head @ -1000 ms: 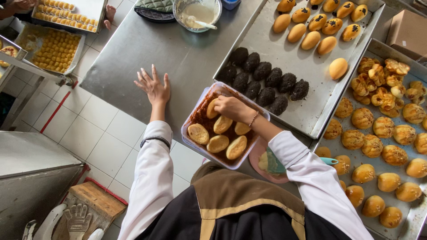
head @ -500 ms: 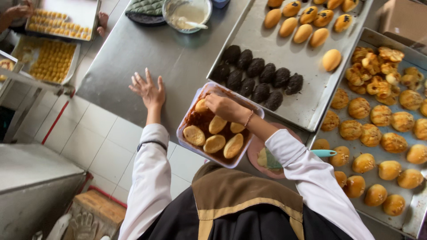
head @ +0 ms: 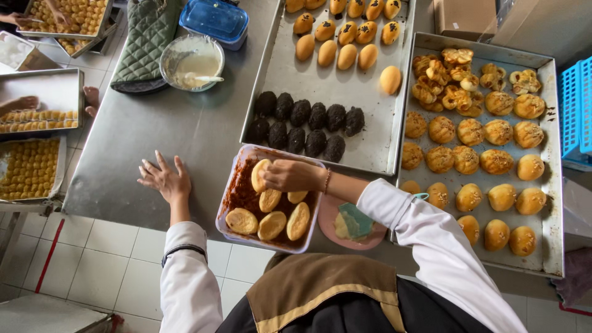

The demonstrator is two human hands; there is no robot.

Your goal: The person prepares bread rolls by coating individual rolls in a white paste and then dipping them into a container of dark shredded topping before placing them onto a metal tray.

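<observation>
My right hand (head: 290, 174) reaches into a clear plastic tub (head: 229, 188) smeared with red-brown sauce and grips a pale golden bun (head: 259, 175) at its far left side. Several more buns (head: 272, 225) lie in the tub. My left hand (head: 165, 180) rests flat with fingers spread on the steel table (head: 172, 129), just left of the tub, holding nothing.
Beyond the tub is a steel tray (head: 370, 148) with black buns (head: 305, 126) and golden buns (head: 345, 37). A second tray (head: 552, 203) of baked buns sits at the right. A bowl of cream (head: 192, 61), blue-lidded box (head: 214, 21) and green oven mitt (head: 145, 43) stand at the back. Another person's hands (head: 24, 103) work trays at left.
The view has shifted, so the table sits lower in frame. My right hand stays in the tub on the bun; my left hand stays spread on the table.
</observation>
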